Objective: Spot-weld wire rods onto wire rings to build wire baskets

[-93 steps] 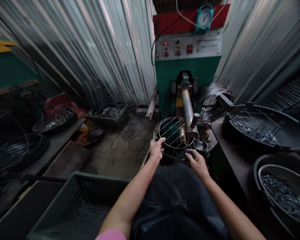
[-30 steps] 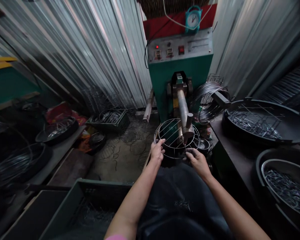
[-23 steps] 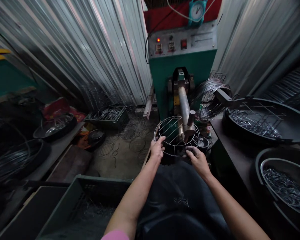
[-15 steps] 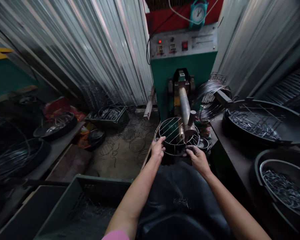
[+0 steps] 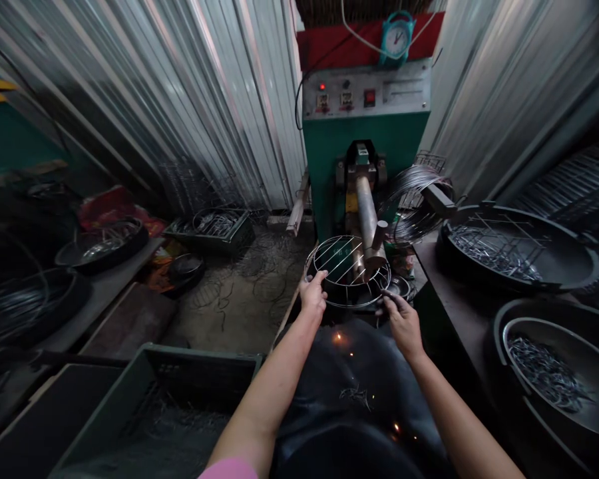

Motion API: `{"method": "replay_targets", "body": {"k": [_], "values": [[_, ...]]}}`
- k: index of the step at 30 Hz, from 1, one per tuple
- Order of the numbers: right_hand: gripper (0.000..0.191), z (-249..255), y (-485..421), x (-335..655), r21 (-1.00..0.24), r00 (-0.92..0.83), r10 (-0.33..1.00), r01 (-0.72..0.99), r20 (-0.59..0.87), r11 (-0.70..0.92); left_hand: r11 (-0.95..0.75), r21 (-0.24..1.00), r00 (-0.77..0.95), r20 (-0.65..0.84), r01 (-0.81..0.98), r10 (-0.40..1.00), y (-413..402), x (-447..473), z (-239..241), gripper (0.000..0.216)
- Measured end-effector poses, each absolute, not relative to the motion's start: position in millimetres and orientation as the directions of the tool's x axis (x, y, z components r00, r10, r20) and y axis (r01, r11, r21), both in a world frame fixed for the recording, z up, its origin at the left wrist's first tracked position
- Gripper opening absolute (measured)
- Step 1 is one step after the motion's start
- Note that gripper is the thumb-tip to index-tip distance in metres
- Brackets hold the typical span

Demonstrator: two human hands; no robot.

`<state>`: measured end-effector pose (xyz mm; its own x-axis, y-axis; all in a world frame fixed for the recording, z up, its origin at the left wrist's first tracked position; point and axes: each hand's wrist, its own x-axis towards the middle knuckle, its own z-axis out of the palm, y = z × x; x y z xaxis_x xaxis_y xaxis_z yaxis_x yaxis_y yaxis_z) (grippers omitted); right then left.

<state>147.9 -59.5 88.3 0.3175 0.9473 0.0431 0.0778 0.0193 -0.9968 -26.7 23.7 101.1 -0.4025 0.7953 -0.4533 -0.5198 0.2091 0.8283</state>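
Observation:
My left hand (image 5: 313,294) grips the left rim of a round wire rack (image 5: 335,267), thumb on top. This rack has parallel bars across it and a second ring beneath. At its right front edge, the thumb and fingers of my right hand (image 5: 400,322) are pinched together on the wire. Above the rack's right part reaches the metal arm (image 5: 367,206) of a green spot-welding machine (image 5: 324,156), its tip close to the wire. Orange sparks (image 5: 339,338) glow over the dark apron (image 5: 324,392) on my lap, where a few short wire pieces (image 5: 355,396) lie.
To the right, black pans (image 5: 574,263) and a basin (image 5: 504,332) hold bent wire pieces on a bench. A wire coil (image 5: 414,199) hangs beside the machine. A green crate (image 5: 154,356) stands at lower left; more wire-filled containers (image 5: 239,236) lie farther left.
Sparks have appeared over the apron. My right hand has shifted slightly right along the rack's front edge, and the rack has turned or shifted a little. My left hand keeps its hold.

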Motion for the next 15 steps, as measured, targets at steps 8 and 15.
{"method": "replay_targets", "body": {"k": [8,15], "values": [[0.044,4.6,-117.6,207.4,-0.817,0.212,0.973,0.542,-0.092,-0.196,0.208,0.796,-0.424,-0.5,-0.568,0.755,11.9,-18.9,95.2,0.044],[0.047,-39.1,-156.6,223.6,-0.763,0.139,0.989,0.634,-0.052,-0.129,0.504,0.728,-0.187,-0.637,-0.466,0.747,14.4,-65.6,104.9,0.047]]}}
